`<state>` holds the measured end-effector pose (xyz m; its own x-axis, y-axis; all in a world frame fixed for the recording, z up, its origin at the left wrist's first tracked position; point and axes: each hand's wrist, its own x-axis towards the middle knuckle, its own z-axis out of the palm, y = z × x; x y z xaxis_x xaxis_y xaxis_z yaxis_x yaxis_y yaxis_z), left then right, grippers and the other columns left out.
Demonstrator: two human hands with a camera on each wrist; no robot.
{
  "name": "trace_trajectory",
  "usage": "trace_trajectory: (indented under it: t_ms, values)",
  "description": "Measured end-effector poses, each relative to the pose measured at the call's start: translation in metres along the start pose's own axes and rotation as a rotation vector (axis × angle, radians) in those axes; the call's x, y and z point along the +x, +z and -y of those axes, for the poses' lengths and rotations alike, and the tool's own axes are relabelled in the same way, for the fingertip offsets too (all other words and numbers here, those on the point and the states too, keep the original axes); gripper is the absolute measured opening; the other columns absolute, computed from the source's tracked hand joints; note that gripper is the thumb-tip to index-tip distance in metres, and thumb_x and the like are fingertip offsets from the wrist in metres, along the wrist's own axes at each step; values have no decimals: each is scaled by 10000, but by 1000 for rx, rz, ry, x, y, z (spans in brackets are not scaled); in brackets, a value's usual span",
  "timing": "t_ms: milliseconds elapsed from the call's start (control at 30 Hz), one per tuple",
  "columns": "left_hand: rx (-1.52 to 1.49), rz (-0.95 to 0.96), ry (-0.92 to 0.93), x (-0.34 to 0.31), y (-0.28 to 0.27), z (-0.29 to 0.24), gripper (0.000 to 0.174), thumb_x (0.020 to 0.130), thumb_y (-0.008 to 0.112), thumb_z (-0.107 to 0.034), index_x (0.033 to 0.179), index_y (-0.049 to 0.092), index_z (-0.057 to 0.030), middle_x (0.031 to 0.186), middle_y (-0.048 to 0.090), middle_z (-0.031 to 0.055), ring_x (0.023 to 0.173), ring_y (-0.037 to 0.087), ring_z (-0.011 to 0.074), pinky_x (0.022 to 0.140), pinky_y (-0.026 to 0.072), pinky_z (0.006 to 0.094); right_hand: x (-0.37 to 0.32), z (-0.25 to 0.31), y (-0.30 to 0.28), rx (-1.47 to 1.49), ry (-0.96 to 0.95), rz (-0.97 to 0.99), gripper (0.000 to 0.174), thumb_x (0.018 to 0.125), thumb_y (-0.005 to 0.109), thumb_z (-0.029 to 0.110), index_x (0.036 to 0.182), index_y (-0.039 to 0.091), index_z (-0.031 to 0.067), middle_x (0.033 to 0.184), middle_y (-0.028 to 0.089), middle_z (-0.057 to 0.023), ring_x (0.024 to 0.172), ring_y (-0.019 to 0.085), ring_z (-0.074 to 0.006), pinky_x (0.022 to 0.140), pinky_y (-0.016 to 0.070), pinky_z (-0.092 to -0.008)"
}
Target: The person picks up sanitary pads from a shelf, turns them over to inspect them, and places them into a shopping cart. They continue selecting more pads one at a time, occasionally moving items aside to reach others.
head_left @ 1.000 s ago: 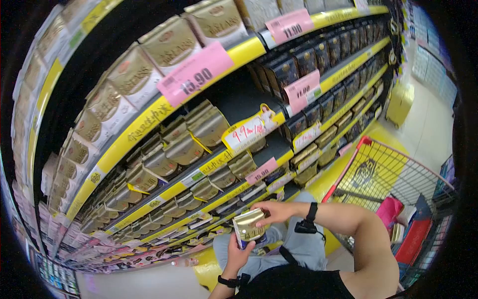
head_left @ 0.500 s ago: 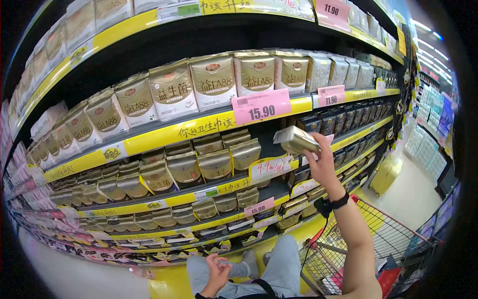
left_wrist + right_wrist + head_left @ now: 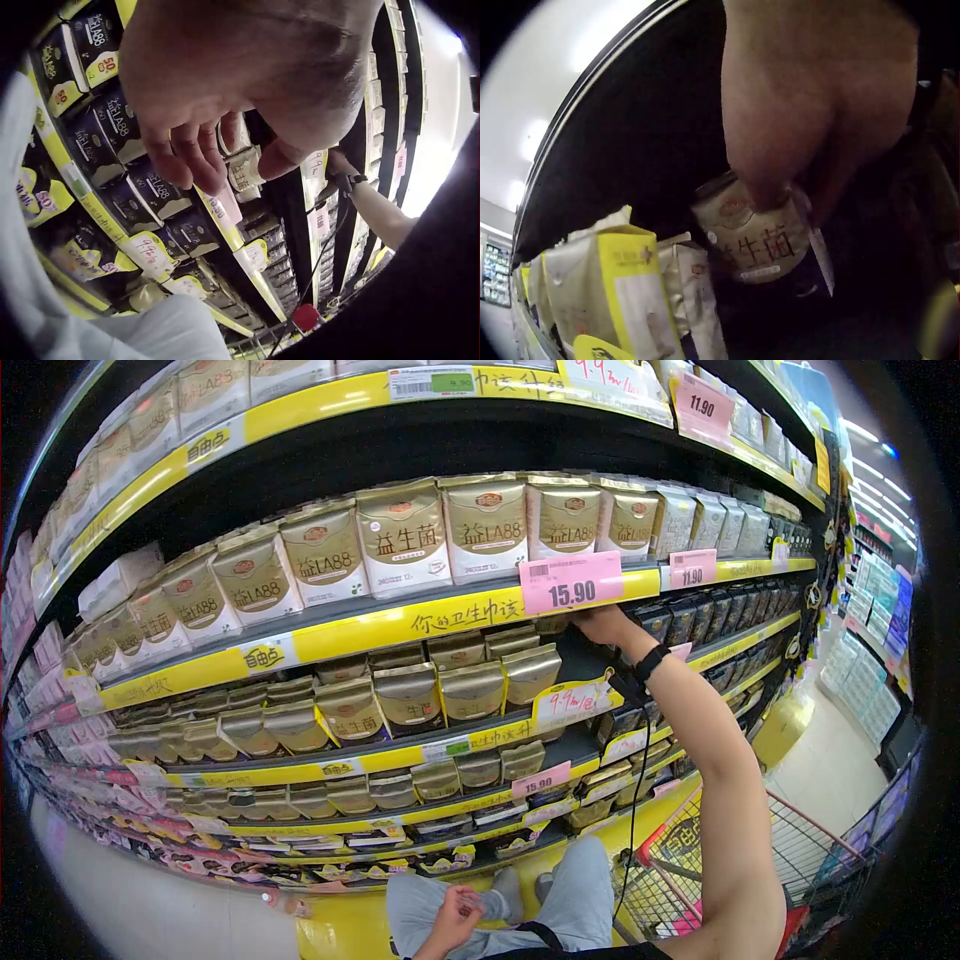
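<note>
My right hand [image 3: 606, 628] reaches into the shelf level beneath the pink 15.90 tag [image 3: 572, 587], its fingertips hidden there. In the right wrist view that hand [image 3: 810, 112] pinches the top of a gold pack [image 3: 754, 232] inside the dark shelf, beside a row of similar packs [image 3: 585, 285]. My left hand [image 3: 458, 912] is held above my lap with fingers loosely bent, holding nothing. The left wrist view shows this hand [image 3: 247, 82] large in front of the shelves, fingers hanging loosely.
White-and-gold packs [image 3: 402, 540] line the shelf above, gold packs [image 3: 405, 695] the one below. A shopping cart [image 3: 800, 840] stands at the right, with a yellow suitcase [image 3: 783, 728] behind it in the aisle. A bottle [image 3: 286, 903] lies on the floor at lower left.
From both hands on the pack in my lap, my right hand has lifted it away and moved into the shelf. My left hand has let go and stays low. The head view has tilted up.
</note>
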<state>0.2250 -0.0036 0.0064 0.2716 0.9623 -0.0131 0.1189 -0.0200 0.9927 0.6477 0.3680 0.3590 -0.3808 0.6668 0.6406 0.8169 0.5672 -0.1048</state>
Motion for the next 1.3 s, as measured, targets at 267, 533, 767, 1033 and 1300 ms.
trace_trajectory:
  t_ms: [267,533,767,1033,1300]
  values:
    - [22,31,29,-16,5,-37,416,933,603,-86,1305,419,-51,940,600,68,838,593,176,681,490,317,26,11,30,86,47,212,323,953,625,261,1230,632,95,1185,666,-179,1122,604,-348,977,468,-423]
    - [-10,116,50,-10,10,-34,383,938,608,-101,1277,441,-37,936,591,77,790,576,177,668,483,315,28,30,35,439,259,373,305,959,591,135,1250,606,46,1198,668,-116,1042,621,-258,948,486,-411]
    - [17,150,31,-7,15,-43,368,918,609,-58,1251,453,-35,956,570,72,792,564,170,694,481,312,21,7,49,218,-27,230,367,915,551,218,1228,612,35,1197,650,-190,1038,610,-327,982,460,-426]
    - [-77,152,23,-7,18,-16,389,933,626,-58,1271,436,-28,950,563,73,794,554,166,698,482,313,24,37,29,286,132,345,388,979,507,150,1340,560,20,1340,608,-170,1224,563,-276,1023,464,-393]
    - [84,160,31,-12,22,4,334,939,638,-88,1227,481,-24,925,587,64,794,570,156,696,502,307,-52,61,-49,787,451,175,386,889,445,-103,1237,569,8,1138,650,-119,1073,622,-221,893,534,-352]
